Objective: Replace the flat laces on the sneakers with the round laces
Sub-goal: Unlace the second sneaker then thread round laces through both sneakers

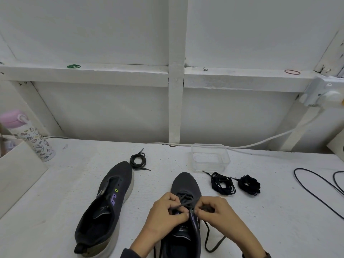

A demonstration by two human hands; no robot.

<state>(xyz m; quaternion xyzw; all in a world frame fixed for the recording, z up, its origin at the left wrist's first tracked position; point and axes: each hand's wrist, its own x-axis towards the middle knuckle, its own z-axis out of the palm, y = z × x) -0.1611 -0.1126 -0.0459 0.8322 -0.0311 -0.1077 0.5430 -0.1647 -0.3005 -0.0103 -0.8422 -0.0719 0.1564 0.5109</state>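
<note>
**Grip:** left hand (163, 215) and right hand (216, 211) side by side, knuckles up, fingers curled. Each pinches the dark grey lace (183, 201) above the eyelets, fingertips close together over the tongue.

**Under the grip:** laced sneaker (186, 185), dark grey with purple trim, toe pointing away, heel towards the near edge. Standing on the white table (270, 229).

**Right of the grip, nearer:** loose lace end (214, 243), looped on the table just beside the shoe.

**Left of the grip, apart:** unlaced sneaker (111, 202), same colours, eyelets bare, toe angled away.

**Beyond and left of the grip:** coiled grey lace (138, 160), just beside the unlaced sneaker's toe.

**Right of the grip, slightly beyond:** two black lace bundles (222, 184) (249, 185), near each other. Flat or round: cannot tell.

**Beyond the grip, a little right:** clear plastic tub (210, 159), near the table's far edge.

**Far left of the grip:** printed bottle (37, 144) with pink lid, leaning.

**Far right of the grip:** black cable (316, 190), looped on the table.

**High beyond the grip, on the wall ledge:** green band (73, 66) to the left, red band (292, 72) to the right.
</note>
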